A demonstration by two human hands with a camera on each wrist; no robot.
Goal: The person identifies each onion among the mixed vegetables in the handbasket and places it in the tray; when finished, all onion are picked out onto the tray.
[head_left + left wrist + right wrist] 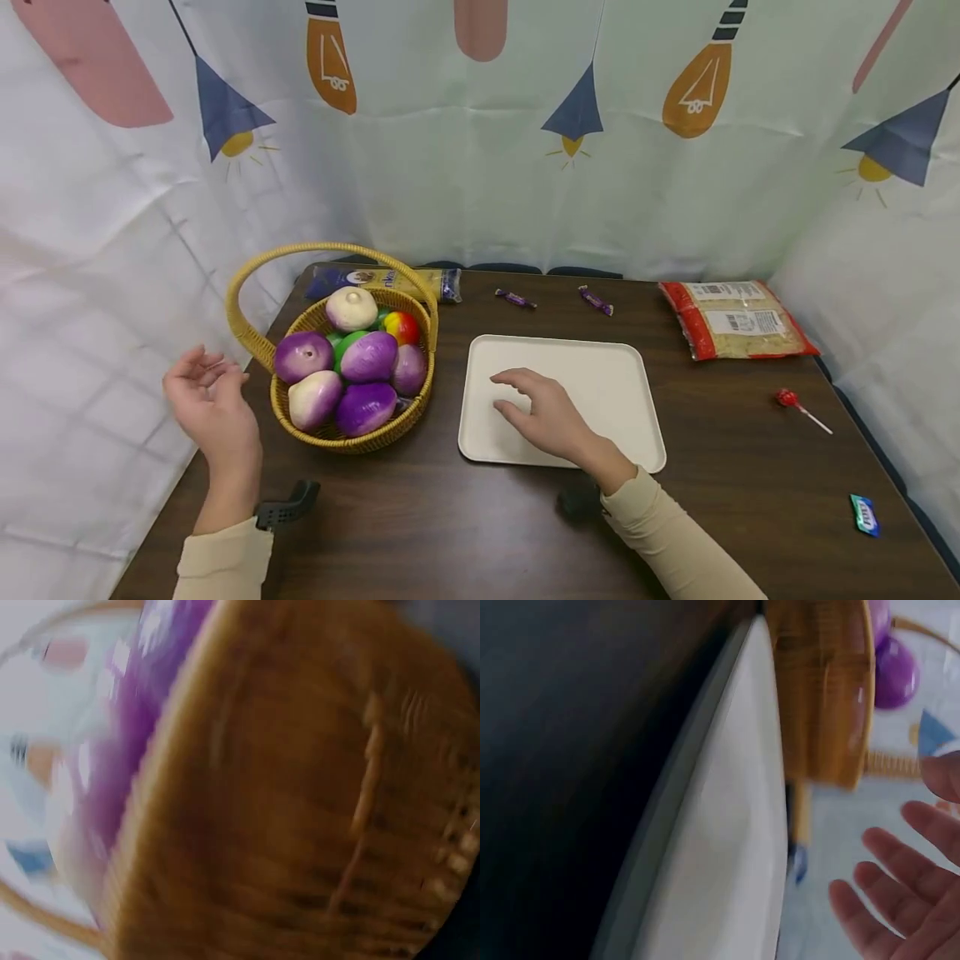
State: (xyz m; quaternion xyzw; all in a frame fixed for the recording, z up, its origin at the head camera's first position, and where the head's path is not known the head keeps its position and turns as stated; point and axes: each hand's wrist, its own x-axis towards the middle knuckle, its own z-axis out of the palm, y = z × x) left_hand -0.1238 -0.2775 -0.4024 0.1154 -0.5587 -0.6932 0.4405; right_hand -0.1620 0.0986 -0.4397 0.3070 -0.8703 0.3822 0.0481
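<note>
A woven basket (352,443) with a tall arched handle stands at the left of the table. Purple-and-white toy vegetables, among them a round purple one (303,357), fill it, with some green and a red-yellow piece (402,327). Just left of the basket, my left hand (217,404) is raised with loosely bent fingers and nothing in it. Over the white tray (622,400) hovers my right hand (543,412), thumb and fingers apart, holding nothing. In the right wrist view its fingers (900,859) spread above the tray. The left wrist view is blurred and shows the basket's side (285,787).
Behind the basket lies a blue-and-yellow packet (420,283). Two purple-wrapped candies, one at left (516,298) and one at right (596,301), sit behind the tray. Along the right are a red-edged bag (738,321), a red lollipop (787,398) and a small blue-green packet (865,515).
</note>
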